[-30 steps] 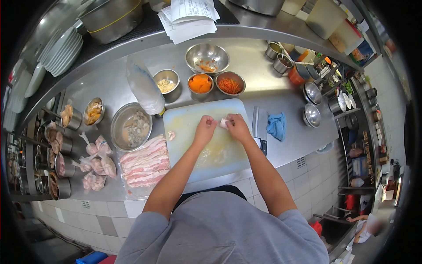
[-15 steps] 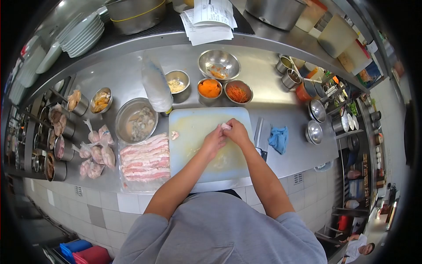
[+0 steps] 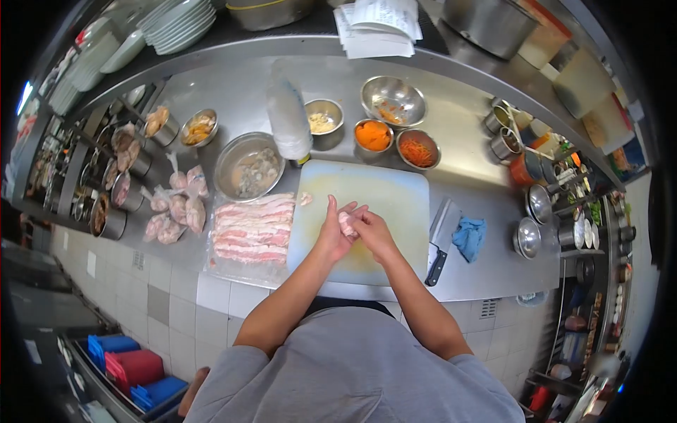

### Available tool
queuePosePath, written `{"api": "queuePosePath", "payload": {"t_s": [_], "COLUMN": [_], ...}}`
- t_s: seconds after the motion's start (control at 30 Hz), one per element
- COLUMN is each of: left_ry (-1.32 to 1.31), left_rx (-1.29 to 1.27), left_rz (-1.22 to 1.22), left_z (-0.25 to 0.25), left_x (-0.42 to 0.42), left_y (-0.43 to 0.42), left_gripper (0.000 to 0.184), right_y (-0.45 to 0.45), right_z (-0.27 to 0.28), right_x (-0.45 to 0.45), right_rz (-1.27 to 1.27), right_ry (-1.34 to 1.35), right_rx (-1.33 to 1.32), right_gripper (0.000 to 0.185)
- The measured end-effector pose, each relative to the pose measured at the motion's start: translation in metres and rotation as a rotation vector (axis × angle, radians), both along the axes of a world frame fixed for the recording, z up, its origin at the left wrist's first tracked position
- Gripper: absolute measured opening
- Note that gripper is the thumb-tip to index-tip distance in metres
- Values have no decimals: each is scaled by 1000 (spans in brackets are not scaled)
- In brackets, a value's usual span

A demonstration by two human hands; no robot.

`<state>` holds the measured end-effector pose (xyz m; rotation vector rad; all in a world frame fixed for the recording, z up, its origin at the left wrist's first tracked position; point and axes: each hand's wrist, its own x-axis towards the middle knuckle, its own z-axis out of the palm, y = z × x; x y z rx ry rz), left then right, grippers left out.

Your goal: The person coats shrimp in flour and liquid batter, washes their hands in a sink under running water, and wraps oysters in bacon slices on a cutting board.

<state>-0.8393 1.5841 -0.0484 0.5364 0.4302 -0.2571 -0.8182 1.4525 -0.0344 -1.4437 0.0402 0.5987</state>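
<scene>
Over the cutting board (image 3: 374,190), my two hands meet on a small pinkish-white bacon roll (image 3: 346,224). My left hand (image 3: 333,238) cradles it against the fingers, thumb raised. The fingertips of my right hand (image 3: 374,235) pinch it from the other side. What lies inside the roll is hidden. Strips of raw bacon (image 3: 254,229) lie on a plastic sheet at the board's left. A small rolled piece (image 3: 306,198) rests near the board's left edge. Behind the bacon, a metal bowl (image 3: 224,180) holds raw shrimp (image 3: 257,173) in liquid.
A knife (image 3: 437,257) and blue cloth (image 3: 469,238) lie right of the board. Behind it stand a plastic-covered bottle (image 3: 288,116) and bowls of shredded carrot (image 3: 416,153) and orange slices (image 3: 372,135). Bagged meat (image 3: 176,201) sits left. A shelf (image 3: 303,53) overhangs the back.
My hands have turned: the left has opened its thumb upward around the bacon roll, and the right has shifted its grip lower. The view has swung, moving the scene rightward.
</scene>
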Motion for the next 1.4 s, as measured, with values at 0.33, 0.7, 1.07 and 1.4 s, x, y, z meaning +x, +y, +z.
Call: {"api": "queuePosePath", "payload": {"t_s": [0.33, 0.7, 1.07, 1.4], "left_ry": [-82, -164, -102, -48], "left_rx": [50, 315, 291, 235], "left_rz": [-65, -74, -144, -76], "left_z": [-22, -4, -21, 5], "left_x": [-39, -72, -96, -102], "left_y": [54, 86, 156, 151], "left_gripper": [36, 45, 38, 51], "right_y": [22, 84, 140, 136], "right_z": [31, 34, 25, -11], "right_x": [-23, -73, -97, -70], "right_rz": [134, 390, 332, 234], "right_ry": [-960, -1130, -960, -548], "right_rx": [-556, -646, -493, -568], "right_gripper": [32, 52, 55, 49]}}
